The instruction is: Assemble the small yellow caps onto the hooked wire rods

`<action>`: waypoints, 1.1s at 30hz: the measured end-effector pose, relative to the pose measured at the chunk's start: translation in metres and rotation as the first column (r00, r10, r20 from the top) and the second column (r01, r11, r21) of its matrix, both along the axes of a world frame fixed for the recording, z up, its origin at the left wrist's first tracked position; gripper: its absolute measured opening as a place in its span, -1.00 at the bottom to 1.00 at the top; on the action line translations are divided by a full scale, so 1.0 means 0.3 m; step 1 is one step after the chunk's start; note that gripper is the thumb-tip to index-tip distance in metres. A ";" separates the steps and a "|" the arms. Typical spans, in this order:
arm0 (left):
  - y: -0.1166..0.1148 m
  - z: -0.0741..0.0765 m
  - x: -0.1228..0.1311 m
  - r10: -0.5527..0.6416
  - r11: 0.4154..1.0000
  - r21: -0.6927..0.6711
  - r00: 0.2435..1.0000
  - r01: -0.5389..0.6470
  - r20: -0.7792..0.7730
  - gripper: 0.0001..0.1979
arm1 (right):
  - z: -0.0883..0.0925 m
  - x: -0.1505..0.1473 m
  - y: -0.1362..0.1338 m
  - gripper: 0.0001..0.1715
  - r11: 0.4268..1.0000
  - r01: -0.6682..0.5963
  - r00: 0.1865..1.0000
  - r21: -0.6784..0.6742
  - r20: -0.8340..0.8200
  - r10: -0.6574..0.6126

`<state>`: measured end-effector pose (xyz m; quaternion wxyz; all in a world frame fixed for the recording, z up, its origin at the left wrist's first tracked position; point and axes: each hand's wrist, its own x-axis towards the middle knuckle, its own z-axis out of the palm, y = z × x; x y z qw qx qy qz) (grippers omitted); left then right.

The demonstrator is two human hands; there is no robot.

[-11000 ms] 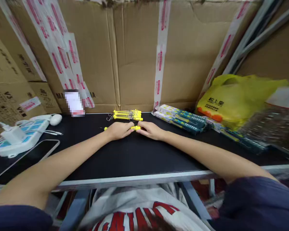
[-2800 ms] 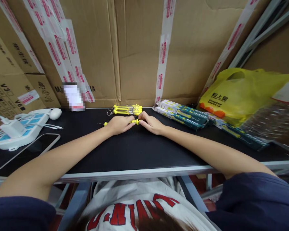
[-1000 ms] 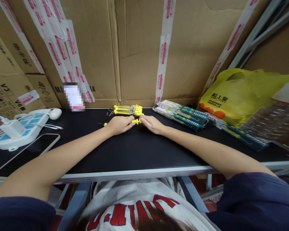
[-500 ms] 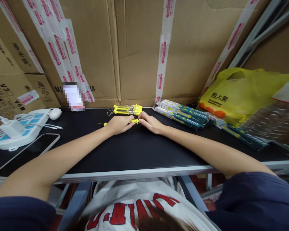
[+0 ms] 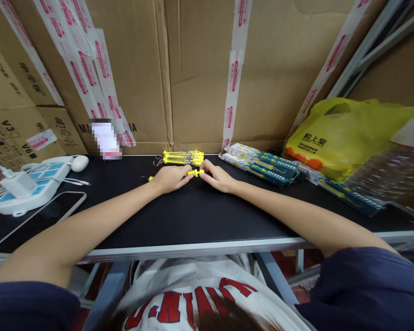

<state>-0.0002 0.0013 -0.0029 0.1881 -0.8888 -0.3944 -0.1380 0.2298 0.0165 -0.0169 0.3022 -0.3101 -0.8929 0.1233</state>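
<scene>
A slim yellow tool with a thin metal hook at its left end point(image 5: 195, 173) lies across both my hands, just above the black tabletop. My left hand point(image 5: 170, 179) is closed around its middle, hiding most of the shaft; the hooked tip pokes out past the wrist. With fingertips and thumb, my right hand point(image 5: 218, 177) pinches the tool's right end. Directly behind my hands rests a bundle of similar yellow hooked tools point(image 5: 183, 157) with metal rods, their hooks pointing left.
Green-and-white printed boxes point(image 5: 262, 163) lie at right, beside a yellow plastic bag point(image 5: 348, 133) and clear plastic packaging point(image 5: 393, 165). A white power strip point(image 5: 37, 193) with cables and a phone point(image 5: 37, 225) are at left. Tall cardboard point(image 5: 200, 82) stands along the back edge.
My right fingers have shifted slightly at the tool's right end, and more of its yellow end now shows. My left hand stays in place.
</scene>
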 end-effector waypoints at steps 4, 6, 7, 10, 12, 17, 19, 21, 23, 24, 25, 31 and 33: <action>-0.003 0.000 0.002 -0.002 1.000 0.024 1.000 0.002 0.013 -0.63 | 0.005 -0.003 -0.007 -0.71 0.999 0.025 1.000 0.026 0.004 -0.025; -0.003 0.000 0.002 -0.004 1.000 0.030 1.000 0.004 0.016 -0.63 | 0.006 -0.003 -0.007 -0.71 0.999 0.032 0.999 0.036 0.005 -0.032; -0.003 0.000 0.002 -0.003 0.999 0.032 1.000 0.003 0.018 -0.63 | 0.006 -0.002 -0.007 -0.72 0.998 0.041 0.999 0.041 0.003 -0.041; -0.001 -0.001 0.002 -0.003 1.000 0.029 1.000 0.002 0.023 -0.64 | 0.006 -0.001 -0.001 -0.72 0.991 0.118 0.993 0.071 0.003 -0.118; 0.000 -0.002 0.001 -0.006 1.000 0.026 1.000 0.006 0.025 -0.64 | 0.006 -0.003 0.004 -0.69 0.971 0.214 0.976 0.102 0.025 -0.218; -0.002 0.001 0.001 -0.018 1.000 0.008 1.000 0.017 0.020 -0.66 | 0.010 -0.016 0.006 -0.74 0.909 0.394 0.879 0.136 0.234 -0.416; -0.005 0.004 0.001 -0.021 1.000 0.001 1.000 0.021 0.018 -0.67 | 0.011 -0.020 0.005 -0.77 0.902 0.408 0.858 0.138 0.278 -0.431; -0.006 0.005 0.002 -0.026 1.000 0.002 1.000 0.026 0.014 -0.67 | 0.009 -0.020 0.004 -0.81 0.896 0.423 0.849 0.139 0.285 -0.445; -0.006 0.006 0.001 -0.032 0.999 0.010 0.999 0.032 0.012 -0.68 | 0.005 -0.018 0.006 -0.82 0.889 0.437 0.843 0.138 0.281 -0.458; -0.005 0.005 0.001 -0.035 0.999 0.013 0.999 0.035 0.013 -0.68 | 0.003 -0.017 0.008 -0.80 0.887 0.440 0.844 0.137 0.273 -0.461; -0.004 0.005 0.000 -0.037 0.999 0.015 0.999 0.037 0.014 -0.68 | 0.002 -0.015 0.010 -0.78 0.887 0.440 0.849 0.136 0.259 -0.461; 0.005 -0.001 -0.001 -0.040 0.999 0.002 0.999 0.040 0.026 -0.73 | 0.007 -0.007 0.007 -0.65 0.947 0.260 0.953 0.188 0.109 -0.284; 0.007 -0.002 -0.002 -0.057 0.998 0.001 0.998 0.057 0.041 -0.73 | 0.012 -0.007 0.003 -0.62 0.962 0.133 0.978 0.239 0.127 -0.167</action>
